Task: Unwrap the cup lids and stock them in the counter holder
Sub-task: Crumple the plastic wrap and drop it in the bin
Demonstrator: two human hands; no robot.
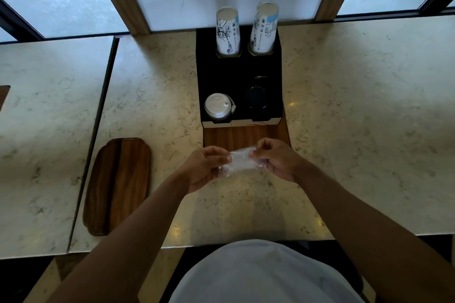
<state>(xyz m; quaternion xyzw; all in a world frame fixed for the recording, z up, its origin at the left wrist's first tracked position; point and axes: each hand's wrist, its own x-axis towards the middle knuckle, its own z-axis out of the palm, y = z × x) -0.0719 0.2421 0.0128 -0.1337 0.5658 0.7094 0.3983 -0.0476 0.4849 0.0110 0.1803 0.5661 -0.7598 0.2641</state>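
In the head view, I have both hands just below the middle of the frame, above the marble counter [357, 106]. My left hand [204, 167] and right hand [278, 160] each pinch one end of a crumpled clear plastic wrap [242, 162] with curled fingers, and it stretches between them. I cannot tell whether any lid is inside it; it looks empty and scrunched.

I judge the wrap to be feather-light, soft and slippery, so it will cling and crumple rather than hold shape; pinching it at the edges with fingertips is the sensible hold. The lids themselves should be light, thin and easily dented, best taken by the rim.

Counting: one black counter holder [221, 76] sits at centre frame, with two stacks of printed paper cups [228, 32] in its far wells. One stack of white lids [216, 106] fills the near left well, and something dark, perhaps black lids [257, 98], sits in the near right well. One wooden tray [118, 184] lies at lower left.
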